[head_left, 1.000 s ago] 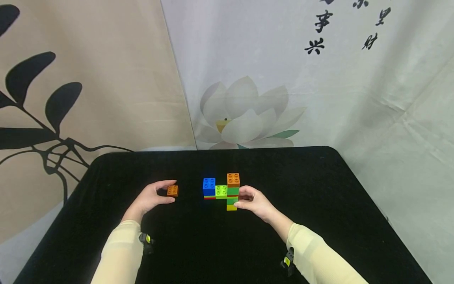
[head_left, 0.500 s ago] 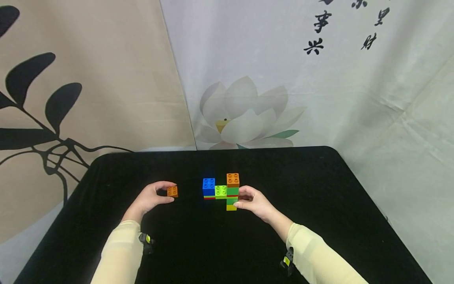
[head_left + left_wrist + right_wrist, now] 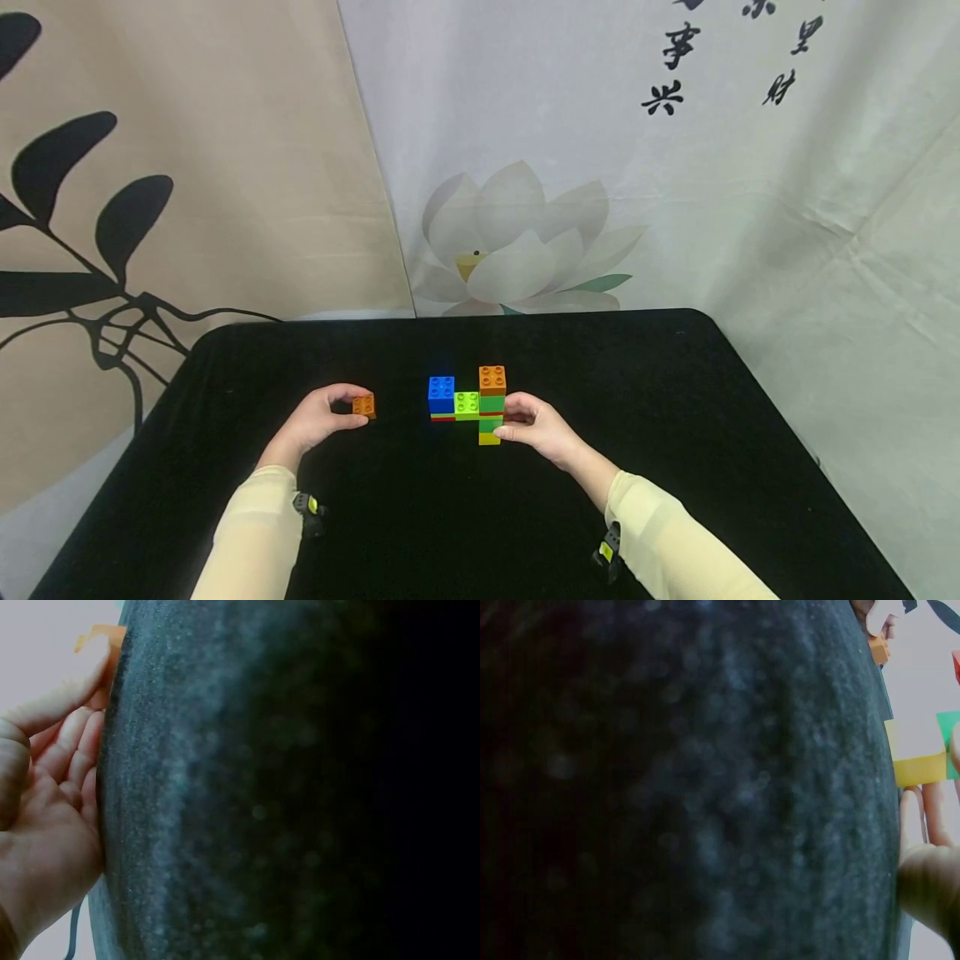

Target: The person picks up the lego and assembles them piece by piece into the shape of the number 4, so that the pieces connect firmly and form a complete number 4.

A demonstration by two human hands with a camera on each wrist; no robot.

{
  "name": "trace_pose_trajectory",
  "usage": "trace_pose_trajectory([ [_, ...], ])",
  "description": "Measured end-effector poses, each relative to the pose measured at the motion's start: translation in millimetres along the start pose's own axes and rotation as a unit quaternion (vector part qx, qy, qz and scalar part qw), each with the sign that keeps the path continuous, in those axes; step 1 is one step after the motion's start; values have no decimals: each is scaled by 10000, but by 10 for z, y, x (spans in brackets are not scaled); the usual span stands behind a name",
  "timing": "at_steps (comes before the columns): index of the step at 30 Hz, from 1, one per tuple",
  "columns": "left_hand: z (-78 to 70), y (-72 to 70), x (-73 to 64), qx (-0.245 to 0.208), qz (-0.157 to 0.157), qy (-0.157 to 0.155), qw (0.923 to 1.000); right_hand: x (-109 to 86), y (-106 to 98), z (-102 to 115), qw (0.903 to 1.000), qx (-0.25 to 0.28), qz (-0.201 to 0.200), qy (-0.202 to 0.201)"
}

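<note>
My left hand (image 3: 322, 417) pinches a small orange toy brick (image 3: 363, 406) between thumb and fingers, low over the black cloth. In the left wrist view the thumb lies across the orange brick (image 3: 116, 636). On the other side, my right hand (image 3: 543, 429) holds the right column of a toy brick build (image 3: 467, 406). That column has an orange brick on top, green below it, and a yellow brick (image 3: 921, 769) at the bottom. A lime brick joins it to a blue brick (image 3: 442, 394) on the left. The right thumb presses the lower green brick; the other fingers are partly hidden behind the column.
Black cloth covers the table (image 3: 450, 517), whose far edge meets a printed curtain (image 3: 525, 125) with a lotus flower. A small dark device with a yellow-green patch is strapped at each wrist.
The left index finger and thumb have drawn slightly closer around the small orange brick. My right hand and the brick build have stayed in place.
</note>
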State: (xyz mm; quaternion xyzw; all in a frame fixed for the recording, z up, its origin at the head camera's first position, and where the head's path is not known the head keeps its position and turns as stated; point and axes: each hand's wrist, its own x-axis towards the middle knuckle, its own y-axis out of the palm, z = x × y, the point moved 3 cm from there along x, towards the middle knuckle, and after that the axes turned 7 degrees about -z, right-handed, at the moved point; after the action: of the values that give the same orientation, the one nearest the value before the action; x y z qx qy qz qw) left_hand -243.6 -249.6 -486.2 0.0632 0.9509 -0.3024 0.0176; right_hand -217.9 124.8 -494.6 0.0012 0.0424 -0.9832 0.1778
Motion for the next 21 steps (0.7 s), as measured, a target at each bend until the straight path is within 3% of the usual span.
trace_pose_trajectory([
  [10, -35, -5, -21, 69, -46, -122, 9999, 9, -7, -7, 10000, -3, -5, 67],
  [21, -172, -72, -48, 262, -217, 341, 9988, 15, -6, -12, 10000, 16, -11, 63],
])
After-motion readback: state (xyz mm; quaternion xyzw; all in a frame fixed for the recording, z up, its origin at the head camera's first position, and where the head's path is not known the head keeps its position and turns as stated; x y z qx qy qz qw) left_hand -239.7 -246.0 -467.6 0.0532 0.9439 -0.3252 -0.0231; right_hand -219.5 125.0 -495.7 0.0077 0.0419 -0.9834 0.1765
